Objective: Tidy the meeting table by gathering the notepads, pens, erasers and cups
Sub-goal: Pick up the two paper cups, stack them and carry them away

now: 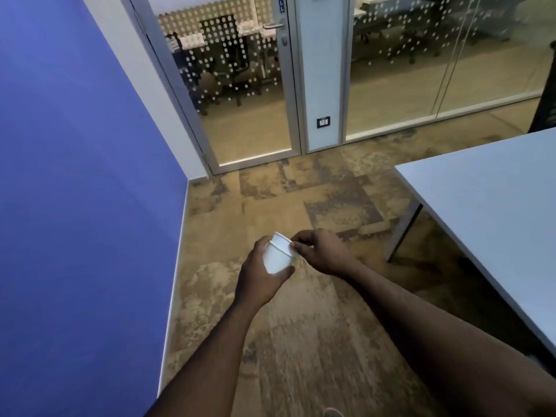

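White paper cups (278, 254), nested one inside another, are held over the floor in front of me. My left hand (260, 273) wraps around the lower cup from the left and below. My right hand (320, 251) pinches the rim of the upper cup from the right. The white meeting table (493, 203) stands to my right, and only a bare part of its top shows. No notepads, pens or erasers are in view.
A blue wall (84, 176) runs along my left. Ahead is a glass door (240, 85) and glass partition with a dotted pattern, office chairs behind it. Patterned brown carpet (301, 191) covers the floor. A dark chair back (547, 106) shows at the far right edge.
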